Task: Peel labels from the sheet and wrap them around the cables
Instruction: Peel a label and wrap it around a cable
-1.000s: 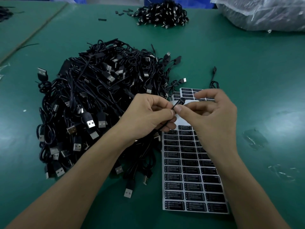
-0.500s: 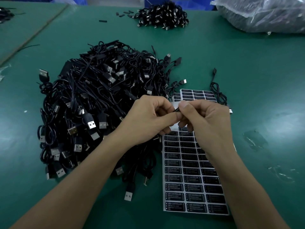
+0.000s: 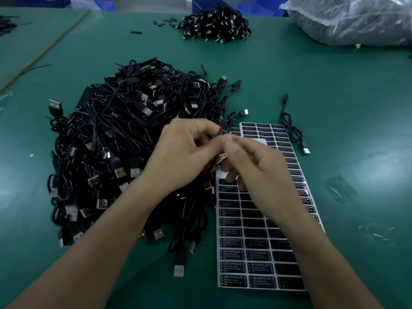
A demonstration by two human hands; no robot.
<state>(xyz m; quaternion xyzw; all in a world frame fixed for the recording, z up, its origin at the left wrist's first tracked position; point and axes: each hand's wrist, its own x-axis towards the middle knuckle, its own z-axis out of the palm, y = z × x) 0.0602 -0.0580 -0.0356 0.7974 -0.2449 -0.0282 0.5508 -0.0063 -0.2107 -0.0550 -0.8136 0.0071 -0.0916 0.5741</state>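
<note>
Table (image 3: 334, 85): green mat surface, bearing all items.
Cable pile (image 3: 116, 134): black USB cables heaped left of centre, near edge touching the label sheet.
Bag (image 3: 356, 18): clear plastic, filled, far right corner.
Label sheet (image 3: 256, 253): flat, right of the pile, under both hands; rows of black labels, bare backing near the hands.
Left hand (image 3: 187, 152): fingers curled, pinching the held cable (image 3: 223, 131) above the sheet's upper part.
Right hand (image 3: 258, 168): thumb and forefinger pinching the same cable; blurred, label not discernible.
Loose cable (image 3: 292, 130): coiled just right of the sheet.
</note>
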